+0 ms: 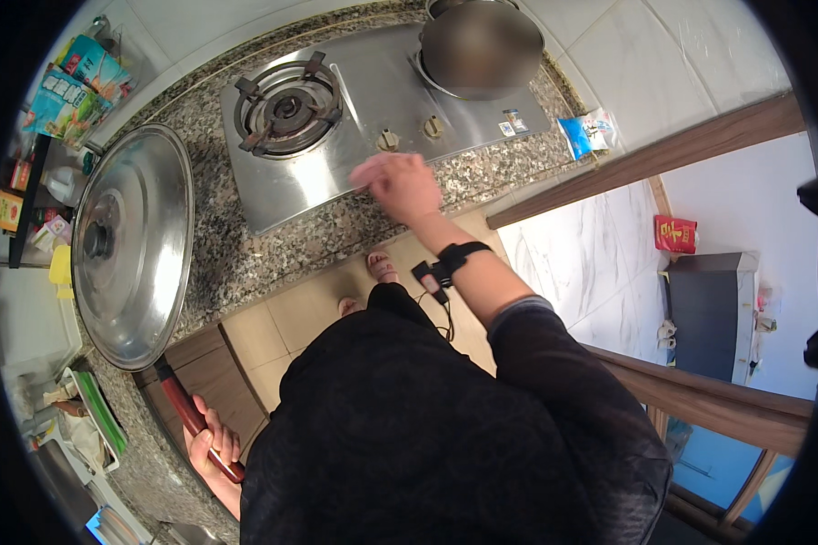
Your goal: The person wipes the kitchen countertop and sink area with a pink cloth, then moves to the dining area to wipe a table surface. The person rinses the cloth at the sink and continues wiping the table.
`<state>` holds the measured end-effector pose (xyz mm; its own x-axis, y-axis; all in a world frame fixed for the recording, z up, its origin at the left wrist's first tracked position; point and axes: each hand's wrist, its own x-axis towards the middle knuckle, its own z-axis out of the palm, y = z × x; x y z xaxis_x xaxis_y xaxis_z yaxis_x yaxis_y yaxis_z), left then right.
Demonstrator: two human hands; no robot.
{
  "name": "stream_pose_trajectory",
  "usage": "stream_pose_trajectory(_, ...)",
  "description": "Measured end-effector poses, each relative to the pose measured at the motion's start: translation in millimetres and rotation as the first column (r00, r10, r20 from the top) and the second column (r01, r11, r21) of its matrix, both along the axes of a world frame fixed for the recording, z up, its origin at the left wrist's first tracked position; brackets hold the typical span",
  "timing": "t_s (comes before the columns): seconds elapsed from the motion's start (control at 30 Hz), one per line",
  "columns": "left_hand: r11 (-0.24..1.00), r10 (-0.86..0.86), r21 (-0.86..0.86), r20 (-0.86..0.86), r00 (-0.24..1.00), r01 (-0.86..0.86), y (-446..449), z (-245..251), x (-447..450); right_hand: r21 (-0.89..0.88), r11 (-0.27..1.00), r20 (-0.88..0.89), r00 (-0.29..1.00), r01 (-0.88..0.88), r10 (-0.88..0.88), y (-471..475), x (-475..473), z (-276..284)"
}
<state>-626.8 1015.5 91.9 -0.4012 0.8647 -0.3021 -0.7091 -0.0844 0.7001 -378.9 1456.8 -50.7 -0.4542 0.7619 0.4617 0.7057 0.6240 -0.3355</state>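
Observation:
My left hand (pixel 215 443) grips a red-brown handle (pixel 185 407) at the lower left. The handle's dark neck meets the rim of a large domed metal lid (pixel 140 238) with a black knob; what lies beneath the lid is hidden. My right hand (pixel 407 189) holds a pink cloth (pixel 375 169) at the front edge of a stainless steel gas hob (pixel 300 194). Just beyond that hand are two control knobs, one (pixel 387 140) nearer and the other (pixel 433 127) farther right. The left burner (pixel 288 109) has a bare pan support.
A pot (pixel 480 51), blurred inside, stands on the hob's right side. On the granite counter (pixel 273 252) lies a blue and white packet (pixel 586 133). Seasoning bags (pixel 75 88) crowd a rack at the left. A wood-framed doorway (pixel 644 160) opens on the right.

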Motion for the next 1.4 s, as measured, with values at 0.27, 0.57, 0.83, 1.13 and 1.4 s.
stream_pose_trajectory(0.27, 1.000, -0.008, 0.009, 0.023, 1.000, 0.008, 4.6, 4.3, 0.0, -0.162, 0.987, 0.038, 0.999, 0.001, 0.005, 2.5, 10.7, 18.1)
stream_pose_trajectory(0.57, 1.000, 0.021, -0.020, 0.008, 1.000, -0.021, -1.0, 4.4, 2.6, -0.143, 0.989, 0.100, 0.993, -0.041, 0.056, -10.1, -36.5, 11.3)
stream_pose_trajectory(0.83, 0.999, -0.018, 0.033, 0.012, 1.000, 0.018, 0.1, 1.1, -6.7, -0.195, 0.961, 0.265, 0.954, 0.195, -0.140, 0.0, 17.1, 26.8)
stream_pose_trajectory(1.13, 1.000, 0.028, -0.002, 0.013, 1.000, -0.028, 4.0, 5.1, -6.9, -0.229, 0.961, 0.097, 0.978, -0.156, 0.182, -2.4, -28.7, 22.0)
stream_pose_trajectory(1.4, 0.998, 0.064, 0.000, 0.030, 0.998, -0.064, -0.1, 6.1, 2.9, -0.110, 0.993, 0.090, 0.995, -0.037, 0.047, -1.5, -30.1, 15.3)
